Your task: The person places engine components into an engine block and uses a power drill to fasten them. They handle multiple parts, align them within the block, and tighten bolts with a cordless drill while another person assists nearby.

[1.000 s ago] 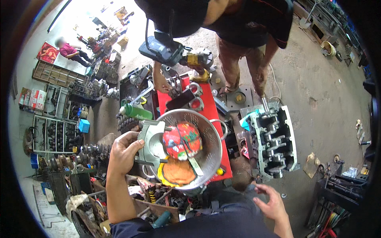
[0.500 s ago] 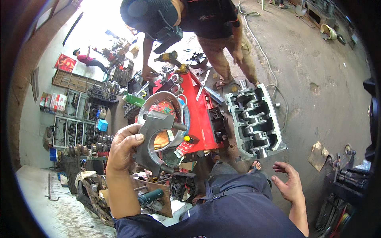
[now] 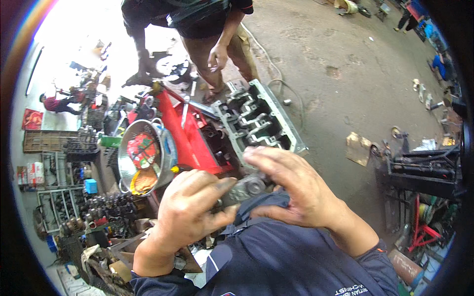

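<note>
In front of my chest, my left hand (image 3: 192, 209) holds a grey metal bearing cap (image 3: 242, 190), its fingers closed around the cap's left part. The cap is turned end-on, with a round bolt end facing up, and is slightly blurred; my left fingers hide much of it. My right hand (image 3: 301, 187) is curved about the cap's right end, thumb and fingers apart; I cannot tell whether it touches. Beyond my hands stands an engine block (image 3: 261, 118) with a crankshaft (image 3: 249, 111) lying in it.
Left of the block is a red metal workstand (image 3: 185, 133). A metal colander (image 3: 131, 172) holds red and orange packets. Across from me another person (image 3: 207, 54) leans over the stand. A cable (image 3: 269, 59) crosses the floor; dark machinery (image 3: 419, 167) stands right.
My left hand has brought the bearing cap right and closer to my body, turning it end-on. My right hand has come in from the right beside it. The view has shifted right.
</note>
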